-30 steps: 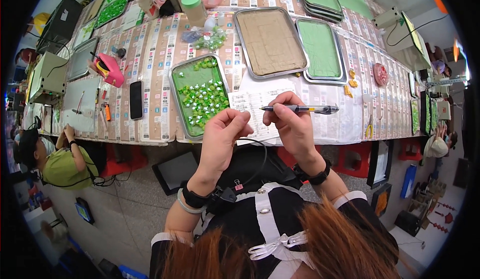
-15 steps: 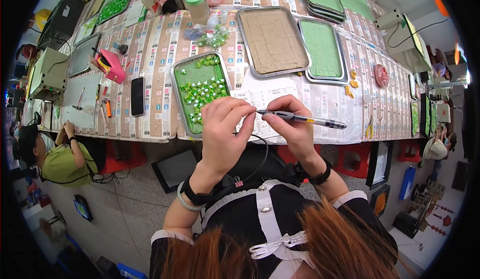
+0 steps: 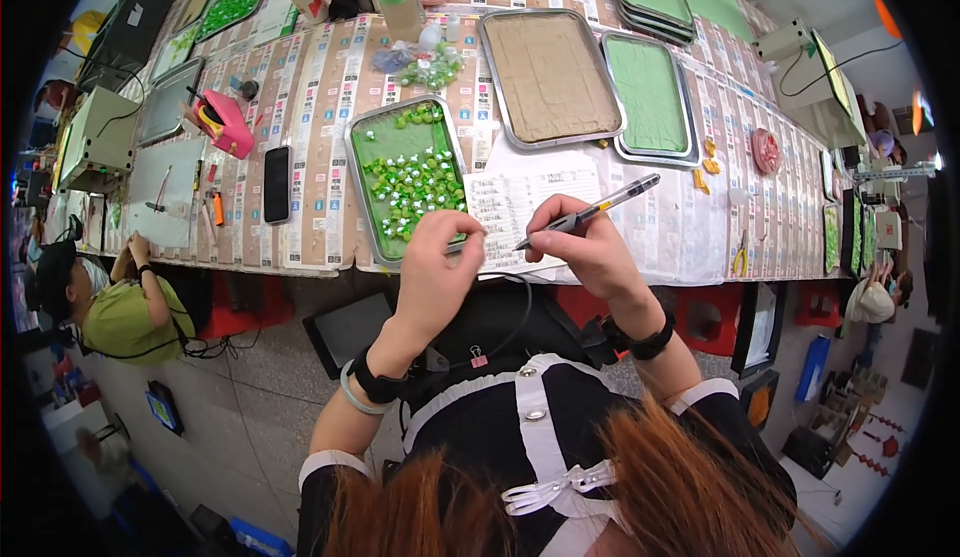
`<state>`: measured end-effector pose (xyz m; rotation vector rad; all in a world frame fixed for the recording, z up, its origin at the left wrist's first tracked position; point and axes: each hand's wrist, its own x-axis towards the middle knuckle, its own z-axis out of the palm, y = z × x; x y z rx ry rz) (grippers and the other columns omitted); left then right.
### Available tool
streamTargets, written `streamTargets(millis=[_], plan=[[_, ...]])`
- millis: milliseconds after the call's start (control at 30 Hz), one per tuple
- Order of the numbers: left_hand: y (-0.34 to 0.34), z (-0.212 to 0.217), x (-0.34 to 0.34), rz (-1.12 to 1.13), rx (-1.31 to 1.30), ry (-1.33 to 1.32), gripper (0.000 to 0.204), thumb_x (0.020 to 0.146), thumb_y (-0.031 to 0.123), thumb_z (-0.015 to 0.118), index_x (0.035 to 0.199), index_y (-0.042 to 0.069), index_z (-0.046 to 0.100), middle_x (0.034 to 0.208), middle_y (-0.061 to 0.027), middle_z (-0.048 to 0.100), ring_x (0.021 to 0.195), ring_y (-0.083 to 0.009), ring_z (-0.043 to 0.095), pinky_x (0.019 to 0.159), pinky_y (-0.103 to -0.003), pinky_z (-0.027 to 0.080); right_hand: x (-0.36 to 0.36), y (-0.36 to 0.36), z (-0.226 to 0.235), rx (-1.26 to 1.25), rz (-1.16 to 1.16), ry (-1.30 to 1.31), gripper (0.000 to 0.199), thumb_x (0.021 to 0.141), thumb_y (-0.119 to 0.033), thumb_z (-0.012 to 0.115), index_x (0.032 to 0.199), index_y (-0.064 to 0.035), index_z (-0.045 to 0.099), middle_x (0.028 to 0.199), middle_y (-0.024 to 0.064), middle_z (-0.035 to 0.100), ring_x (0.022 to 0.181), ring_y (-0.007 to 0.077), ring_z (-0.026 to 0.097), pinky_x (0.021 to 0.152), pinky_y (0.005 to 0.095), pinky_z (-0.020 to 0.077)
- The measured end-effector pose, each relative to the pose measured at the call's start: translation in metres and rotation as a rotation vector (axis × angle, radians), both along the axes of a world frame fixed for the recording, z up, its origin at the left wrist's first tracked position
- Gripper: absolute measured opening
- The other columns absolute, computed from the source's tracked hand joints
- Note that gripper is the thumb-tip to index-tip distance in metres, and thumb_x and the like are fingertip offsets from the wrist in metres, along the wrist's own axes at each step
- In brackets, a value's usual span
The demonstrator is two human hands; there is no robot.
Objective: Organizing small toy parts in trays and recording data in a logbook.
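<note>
My right hand is closed round a black-and-clear pen, its tip pointing left and down over an open notebook with handwriting on its pages. At the notebook's lower left edge is my left hand, fingers curled together; anything pinched in them is too small to make out. Just beyond that hand lies a metal-rimmed tray with a green bottom, holding many small green and whitish pieces.
Behind the notebook sit a brown-lined tray and a green-lined tray. A phone, a pink pouch and a green-lidded jar stand farther off. Yellow pliers lie at right. A person sits at left.
My hands have moved apart, the left one lower and to the left. The pen has tilted from nearly level, its tip now down toward the notebook, and more of the page shows.
</note>
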<state>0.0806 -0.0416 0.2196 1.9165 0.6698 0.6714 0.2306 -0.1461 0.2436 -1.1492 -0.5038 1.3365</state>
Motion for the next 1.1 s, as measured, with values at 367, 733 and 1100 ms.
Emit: streamTargets(millis=[367, 733, 1100], plan=[[-0.016, 0.01, -0.006, 0.046, -0.512, -0.07, 0.011, 0.077, 0.01, 0.054, 0.08, 0.0, 0.057, 0.075, -0.0072, 0.056, 0.068, -0.0127, 0.052, 0.061, -0.024, 0.041, -0.003, -0.002, -0.003, -0.039, 0.018, -0.09, 0.015, 0.071, -0.007, 0.06, 0.083, -0.0016, 0.052, 0.074, 0.0022, 0.053, 0.069, 0.0083, 0.05, 0.062, 0.0201, 0.0389], [-0.004, -0.163, -0.032, 0.793, -0.946, -0.145, 0.017, 0.074, 0.019, 0.057, 0.081, 0.005, 0.053, 0.066, -0.0011, 0.051, 0.055, -0.0084, 0.044, 0.048, -0.021, 0.034, 0.02, -0.005, -0.069, -0.175, -0.187, -0.236, 0.013, 0.081, -0.014, 0.052, 0.08, -0.0007, 0.053, 0.063, 0.0006, 0.046, 0.057, 0.0079, 0.045, 0.052, 0.0194, 0.036], [0.0, -0.296, -0.081, 1.104, -1.328, -0.305, 0.013, 0.064, 0.008, 0.057, 0.076, 0.006, 0.052, 0.06, -0.0028, 0.049, 0.042, -0.0136, 0.044, 0.035, -0.026, 0.036, 0.021, 0.008, -0.125, -0.308, -0.136, -0.264, 0.012, 0.079, -0.015, 0.055, 0.081, -0.0035, 0.054, 0.059, -0.0003, 0.046, 0.048, 0.0075, 0.042, 0.045, 0.02, 0.0323]])
